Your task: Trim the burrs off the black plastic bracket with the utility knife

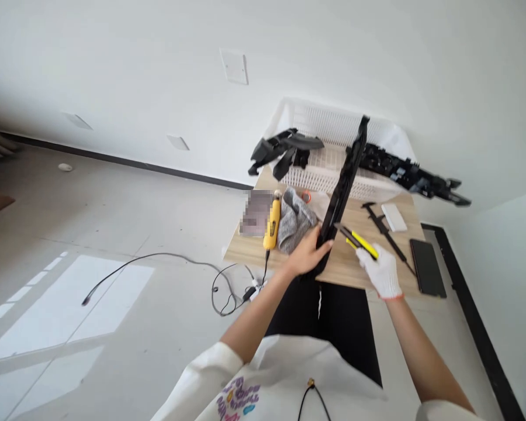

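Note:
My bare left hand (309, 252) grips the near end of a long black plastic part (345, 181), which slants up and away over the wooden table (346, 266) toward the white basket (328, 169). A white work glove covers my right hand (381, 272), which holds a yellow and black utility knife (357, 240). The knife's blade points at the black part just above my left hand.
Other black plastic parts (284, 149) stick out of the basket on both sides. On the table lie a yellow tool (272, 221), a grey glove (294, 221), a black caliper (383, 228), a white block (393, 217) and a phone (427, 267). A cable (170, 257) runs over the floor.

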The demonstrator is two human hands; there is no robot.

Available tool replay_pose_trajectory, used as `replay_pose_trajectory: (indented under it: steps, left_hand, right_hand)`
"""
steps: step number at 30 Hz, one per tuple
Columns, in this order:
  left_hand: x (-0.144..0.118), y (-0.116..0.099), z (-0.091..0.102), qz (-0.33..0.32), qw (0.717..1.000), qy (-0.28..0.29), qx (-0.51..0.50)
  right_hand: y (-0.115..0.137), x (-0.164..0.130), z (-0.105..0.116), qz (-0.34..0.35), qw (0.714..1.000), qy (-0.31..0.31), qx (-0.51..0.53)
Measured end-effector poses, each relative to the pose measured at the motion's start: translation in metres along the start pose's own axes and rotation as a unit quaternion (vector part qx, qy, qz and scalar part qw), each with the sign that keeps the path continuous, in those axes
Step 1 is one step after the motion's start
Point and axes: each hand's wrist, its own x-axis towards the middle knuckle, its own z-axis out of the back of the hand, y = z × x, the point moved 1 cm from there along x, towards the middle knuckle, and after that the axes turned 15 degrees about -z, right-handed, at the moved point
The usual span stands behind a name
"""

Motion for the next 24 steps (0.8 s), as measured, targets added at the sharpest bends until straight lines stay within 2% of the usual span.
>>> replay_pose_trajectory:
  steps: [5, 10, 13, 18, 24]
  left_hand:
    - [-0.002, -0.007, -0.001, 0.076, 0.994, 0.079, 0.031]
    - [0.000, -0.013, 0.000, 0.134, 0.970, 0.170, 0.108]
    - [-0.001, -0.015, -0.002, 0.129, 0.964, 0.188, 0.140]
    - [-0.001, -0.013, -0.003, 0.094, 0.965, 0.186, 0.158]
    - [0.005, -0.011, 0.001, 0.073, 0.966, 0.200, 0.146]
  right_hand:
    - [-0.012, 0.002, 0.001, -0.007, 0.999, 0.013, -0.032]
    - [-0.013, 0.003, 0.006, 0.006, 0.999, 0.012, -0.051]
    - [-0.018, 0.004, 0.009, 0.012, 0.996, 0.011, -0.085]
    - [-0.025, 0.007, 0.012, 0.036, 0.991, 0.011, -0.132]
    - [-0.027, 0.011, 0.016, 0.048, 0.987, 0.033, -0.152]
